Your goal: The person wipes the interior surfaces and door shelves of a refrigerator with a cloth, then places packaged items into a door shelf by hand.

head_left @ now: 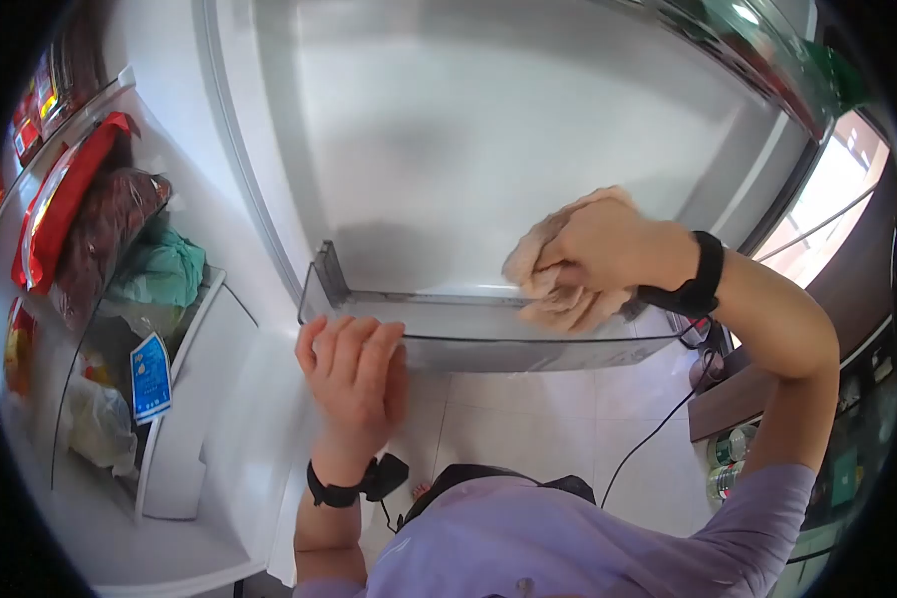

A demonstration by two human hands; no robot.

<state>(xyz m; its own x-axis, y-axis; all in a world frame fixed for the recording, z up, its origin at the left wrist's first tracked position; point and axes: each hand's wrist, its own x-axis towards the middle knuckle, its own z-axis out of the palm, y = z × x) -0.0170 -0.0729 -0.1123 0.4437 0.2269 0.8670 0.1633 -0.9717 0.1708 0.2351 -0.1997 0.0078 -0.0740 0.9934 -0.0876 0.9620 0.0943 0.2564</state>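
My right hand (608, 249) is closed round a crumpled beige cloth (568, 299), pressed against the inner side of an open fridge door (508, 120), just above a door shelf. That see-through door shelf (528, 351) runs across the lower part of the door, and the cloth hangs partly inside it. At the shelf's front left corner, my left hand (354, 369) has its bent fingers over the rim, gripping it. Both wrists wear black bands.
Left, the fridge holds a red packet (55, 214), a green plastic bag (164, 267) and a clear drawer with a blue card (150, 379). An upper door shelf (747, 50) juts out top right. A black cable (653, 431) crosses the tiled floor (528, 419) near several cans (725, 468).
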